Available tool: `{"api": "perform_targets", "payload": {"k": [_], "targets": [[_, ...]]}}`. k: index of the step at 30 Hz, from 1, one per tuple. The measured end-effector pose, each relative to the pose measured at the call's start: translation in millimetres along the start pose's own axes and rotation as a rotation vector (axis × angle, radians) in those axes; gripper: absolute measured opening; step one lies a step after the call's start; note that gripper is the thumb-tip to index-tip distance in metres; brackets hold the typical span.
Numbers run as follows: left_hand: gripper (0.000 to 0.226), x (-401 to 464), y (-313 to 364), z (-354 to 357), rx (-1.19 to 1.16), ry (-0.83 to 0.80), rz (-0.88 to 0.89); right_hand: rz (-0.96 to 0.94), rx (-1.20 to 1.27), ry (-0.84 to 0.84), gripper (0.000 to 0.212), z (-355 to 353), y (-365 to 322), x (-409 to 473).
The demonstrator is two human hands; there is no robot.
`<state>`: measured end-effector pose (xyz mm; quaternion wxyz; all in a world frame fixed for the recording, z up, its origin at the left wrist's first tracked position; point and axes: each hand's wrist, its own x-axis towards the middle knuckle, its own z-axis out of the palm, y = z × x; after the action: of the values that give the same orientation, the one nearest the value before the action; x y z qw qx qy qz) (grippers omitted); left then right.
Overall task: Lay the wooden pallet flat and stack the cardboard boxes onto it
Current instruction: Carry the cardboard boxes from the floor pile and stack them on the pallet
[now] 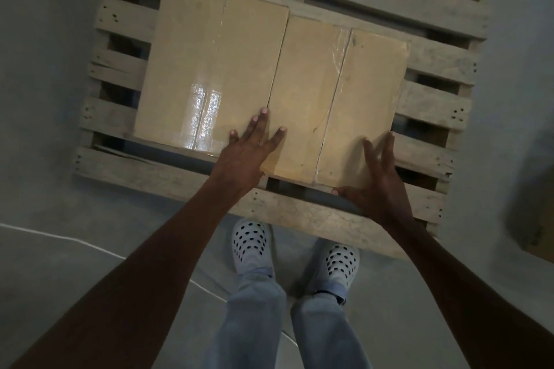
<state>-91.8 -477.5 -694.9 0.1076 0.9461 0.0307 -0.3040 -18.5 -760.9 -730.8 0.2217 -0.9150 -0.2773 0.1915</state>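
Note:
The wooden pallet lies flat on the floor in front of my feet. Two taped cardboard boxes stand on it side by side, touching. The left box sits a little farther back than the right box. My left hand rests flat with fingers spread over the seam between the boxes, at the right box's near left corner. My right hand lies on the right box's near right corner, thumb along its front edge and fingers spread on top.
Grey concrete floor surrounds the pallet. A thin white cord runs across the floor at the left and passes behind my legs. A blurred brown cardboard shape lies at the right edge. My white perforated shoes stand just short of the pallet's front board.

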Motion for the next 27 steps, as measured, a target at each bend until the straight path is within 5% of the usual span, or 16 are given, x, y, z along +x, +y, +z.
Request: {"api": "perform_targets", "payload": {"k": [18, 23, 27], "targets": [[0.095, -0.8, 1.8, 1.6, -0.043, 0.051, -0.006, 0.004, -0.067, -0.008, 0.125, 0.5, 2.2, 10.4], [0.093, -16.3, 31.4, -21.0, -0.215, -0.039, -0.076, 0.163, -0.061, -0.166, 0.123, -19.4, -25.6, 12.2], [0.093, -45.0, 72.4, -58.6, -0.267, -0.094, -0.084, 0.320, 0.010, -0.390, 0.098, -70.9, -66.3, 7.6]]}}
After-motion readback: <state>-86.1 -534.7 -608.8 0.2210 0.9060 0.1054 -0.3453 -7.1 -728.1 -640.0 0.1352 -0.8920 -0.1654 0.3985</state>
